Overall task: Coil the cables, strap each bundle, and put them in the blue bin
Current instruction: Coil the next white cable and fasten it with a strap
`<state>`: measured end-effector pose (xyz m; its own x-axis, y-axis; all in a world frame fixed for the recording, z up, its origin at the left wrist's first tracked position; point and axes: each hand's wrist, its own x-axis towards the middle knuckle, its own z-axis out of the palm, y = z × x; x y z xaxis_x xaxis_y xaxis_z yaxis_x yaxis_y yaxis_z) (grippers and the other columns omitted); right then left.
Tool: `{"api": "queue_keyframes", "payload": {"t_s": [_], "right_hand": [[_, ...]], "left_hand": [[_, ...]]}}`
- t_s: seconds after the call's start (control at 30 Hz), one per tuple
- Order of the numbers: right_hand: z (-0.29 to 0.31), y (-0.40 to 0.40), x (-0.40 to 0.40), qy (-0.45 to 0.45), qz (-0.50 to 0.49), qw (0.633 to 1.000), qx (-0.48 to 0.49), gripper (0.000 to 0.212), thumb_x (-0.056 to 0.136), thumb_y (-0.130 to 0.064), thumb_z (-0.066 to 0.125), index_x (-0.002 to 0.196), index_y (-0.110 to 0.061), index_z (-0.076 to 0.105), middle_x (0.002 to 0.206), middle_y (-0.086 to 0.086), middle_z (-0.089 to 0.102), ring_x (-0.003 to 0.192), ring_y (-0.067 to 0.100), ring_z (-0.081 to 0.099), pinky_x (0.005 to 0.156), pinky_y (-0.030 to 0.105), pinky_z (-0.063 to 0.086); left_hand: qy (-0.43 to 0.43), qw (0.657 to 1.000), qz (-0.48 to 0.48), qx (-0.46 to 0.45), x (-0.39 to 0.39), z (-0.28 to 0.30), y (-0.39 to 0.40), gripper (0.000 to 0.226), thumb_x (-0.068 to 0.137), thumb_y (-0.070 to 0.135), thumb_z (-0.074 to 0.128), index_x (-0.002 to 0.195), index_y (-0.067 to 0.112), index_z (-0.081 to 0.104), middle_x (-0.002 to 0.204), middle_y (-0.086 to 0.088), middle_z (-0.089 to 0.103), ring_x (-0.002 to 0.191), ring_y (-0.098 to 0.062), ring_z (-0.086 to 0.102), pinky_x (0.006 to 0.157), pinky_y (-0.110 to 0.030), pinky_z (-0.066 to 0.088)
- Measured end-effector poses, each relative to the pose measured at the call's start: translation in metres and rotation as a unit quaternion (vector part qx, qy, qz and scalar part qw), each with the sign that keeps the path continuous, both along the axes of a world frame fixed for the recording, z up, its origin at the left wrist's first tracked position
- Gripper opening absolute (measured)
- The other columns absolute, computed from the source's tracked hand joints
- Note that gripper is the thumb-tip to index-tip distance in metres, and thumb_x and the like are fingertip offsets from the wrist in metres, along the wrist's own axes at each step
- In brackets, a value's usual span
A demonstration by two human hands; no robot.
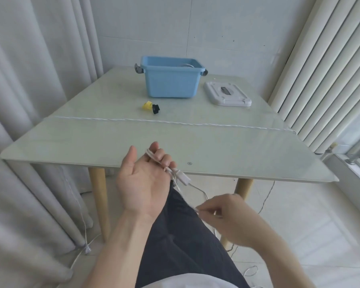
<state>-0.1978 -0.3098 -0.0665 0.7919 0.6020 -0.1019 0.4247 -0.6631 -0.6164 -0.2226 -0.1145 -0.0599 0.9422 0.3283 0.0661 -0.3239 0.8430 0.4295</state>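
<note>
1. The left hand (142, 179) was raised palm-up before the table (112, 142), its fingers curled round a white cable (183, 178) that had an inline switch just beside the fingers.
2. The right hand (227, 217) was lower, pinching the same cable between fingertips.
3. The blue bin (172, 82) stood at the table's far side, a white lid (227, 93) beside it.
4. A yellow strap (147, 106) and a black strap (156, 109) lay near the bin.
5. A twisted white cable (175, 122) stretched across the table.

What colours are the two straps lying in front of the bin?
One strap is yellow, the other black; head view.
</note>
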Motion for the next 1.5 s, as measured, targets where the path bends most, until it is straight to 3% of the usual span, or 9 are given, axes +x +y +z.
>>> {"api": "queue_keyframes", "payload": {"t_s": [0.23, 0.4, 0.53, 0.77, 0.87, 0.97, 1.07, 1.2, 1.5], "right_hand": [[0.008, 0.018, -0.023, -0.08, 0.049, 0.99, 0.106, 0.015, 0.091, -0.027, 0.06, 0.088, -0.017, 0.071, 0.075, -0.001, 0.063, 0.071, 0.018, 0.056, 0.068, 0.037, 0.049], [0.013, 0.013, -0.014, -0.141, -0.025, 0.966, 0.215, 0.012, 0.089, -0.023, 0.075, 0.09, -0.034, 0.079, 0.075, -0.01, 0.061, 0.071, 0.014, 0.057, 0.06, 0.014, 0.04], [0.013, 0.012, -0.011, -0.175, -0.093, 0.945, 0.26, 0.019, 0.081, -0.017, 0.082, 0.083, -0.035, 0.079, 0.074, -0.012, 0.065, 0.07, 0.014, 0.061, 0.06, 0.012, 0.04], [0.002, 0.008, 0.002, -0.102, -0.223, 0.922, 0.3, 0.052, 0.046, -0.049, 0.097, 0.07, -0.025, 0.058, 0.056, -0.015, 0.049, 0.05, 0.008, 0.039, 0.05, 0.013, 0.033], [-0.003, 0.006, 0.004, -0.109, -0.163, 0.947, 0.253, 0.048, 0.056, -0.055, 0.09, 0.096, -0.035, 0.072, 0.071, -0.014, 0.055, 0.055, 0.009, 0.043, 0.055, 0.013, 0.036], [-0.002, 0.002, 0.008, -0.022, -0.031, 0.978, 0.206, 0.037, 0.077, -0.055, 0.073, 0.111, -0.041, 0.074, 0.101, -0.02, 0.061, 0.063, 0.009, 0.049, 0.061, 0.015, 0.04], [0.003, -0.001, 0.014, 0.039, -0.006, 0.983, 0.181, 0.031, 0.084, -0.058, 0.061, 0.081, -0.03, 0.074, 0.063, -0.016, 0.055, 0.054, 0.009, 0.036, 0.054, 0.022, 0.03], [0.001, 0.004, 0.019, 0.031, -0.024, 0.976, 0.214, 0.077, 0.089, -0.073, 0.047, 0.07, 0.002, 0.056, 0.055, -0.004, 0.031, 0.053, 0.014, 0.024, 0.05, 0.031, 0.021], [-0.003, 0.013, 0.018, 0.331, 0.055, 0.887, 0.319, 0.048, 0.103, -0.042, 0.04, 0.074, -0.015, 0.065, 0.063, -0.002, 0.048, 0.057, 0.014, 0.023, 0.055, 0.031, 0.012]], "left_hand": [[0.075, 0.954, 0.074, 0.281, -0.002, -0.009, -0.014, 0.027, 0.106, 0.012, 0.036, 0.099, 0.002, 0.06, 0.069, 0.001, 0.046, 0.065, -0.015, 0.047, 0.082, -0.035, 0.054], [0.088, 0.883, -0.025, 0.461, -0.005, -0.018, -0.014, 0.026, 0.101, 0.025, 0.047, 0.096, 0.017, 0.071, 0.082, -0.002, 0.065, 0.083, -0.027, 0.062, 0.081, -0.043, 0.05], [0.063, 0.855, -0.106, 0.503, -0.008, -0.017, -0.025, 0.032, 0.1, 0.035, 0.044, 0.098, 0.013, 0.066, 0.073, -0.017, 0.063, 0.066, -0.027, 0.058, 0.068, -0.042, 0.048], [0.063, 0.852, -0.235, 0.464, -0.013, -0.013, -0.012, 0.034, 0.093, 0.037, 0.049, 0.072, 0.011, 0.049, 0.059, 0.003, 0.022, 0.051, -0.012, 0.01, 0.042, -0.017, 0.013], [0.068, 0.812, -0.234, 0.53, -0.011, -0.012, -0.005, 0.039, 0.094, 0.037, 0.048, 0.068, 0.014, 0.029, 0.057, 0.002, 0.018, 0.05, -0.013, 0.008, 0.042, -0.016, 0.015], [0.069, 0.799, -0.267, 0.535, -0.013, -0.012, -0.001, 0.035, 0.096, 0.039, 0.046, 0.071, 0.015, 0.044, 0.058, 0.003, 0.02, 0.049, -0.011, 0.011, 0.042, -0.017, 0.016], [0.066, 0.801, -0.283, 0.524, -0.015, -0.013, -0.003, 0.038, 0.097, 0.045, 0.044, 0.073, 0.022, 0.061, 0.061, -0.001, 0.018, 0.051, -0.014, 0.011, 0.043, -0.018, 0.017], [0.08, 0.826, -0.27, 0.488, -0.014, -0.014, -0.012, 0.043, 0.095, 0.05, 0.045, 0.07, 0.018, 0.06, 0.06, 0.0, 0.017, 0.051, -0.013, 0.012, 0.045, -0.019, 0.019], [0.124, 0.892, -0.248, 0.357, -0.01, -0.02, -0.014, 0.04, 0.086, 0.038, 0.054, 0.055, 0.013, 0.048, 0.045, 0.004, 0.018, 0.037, -0.011, 0.02, 0.041, -0.02, 0.02]]}}
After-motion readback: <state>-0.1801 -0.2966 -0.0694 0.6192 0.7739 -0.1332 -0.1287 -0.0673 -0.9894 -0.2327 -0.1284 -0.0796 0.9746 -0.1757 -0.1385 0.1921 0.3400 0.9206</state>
